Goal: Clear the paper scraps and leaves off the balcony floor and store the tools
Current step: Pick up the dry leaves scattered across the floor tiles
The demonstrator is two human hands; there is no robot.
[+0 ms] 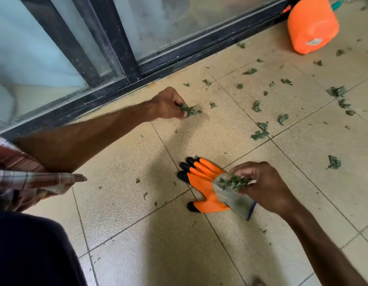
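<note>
— Beige floor tiles (220, 234) meet a dark sliding-door track (108, 93) along the upper left of the frame. What are the hands doing down there?

— Reaching to mid-frame beside that track, the left hand (168, 104) curls its fingers round a tuft of green leaf scraps (190, 110) at floor level. At lower right, the right hand (263, 182) pinches a fuller wad of leaves (234, 181). It is judged to be the collecting hand, so that the other is free to pick.

— And the orange thing beneath it?

— That is a clawed garden glove (203, 182), orange with black tips and a grey cuff, lying flat on the tiles with its fingers toward the door. The right hand hangs over the cuff; whether it touches cannot be told. The glove looks parked within reach, to be stored later.

— How much is left?

— Plenty: loose leaves (260, 134) dot the right half of the frame and run on toward an orange jug (312, 25) beside the track at upper right. A few crumbs lie close to the glove. No paper scraps can be made out.

— Room to work?

— Open tile lies to the right and toward the bottom of the frame. The track's lip is the tight edge, where bits could lodge. A plaid sleeve (24, 174) and dark clothing fill the lower left corner.
</note>
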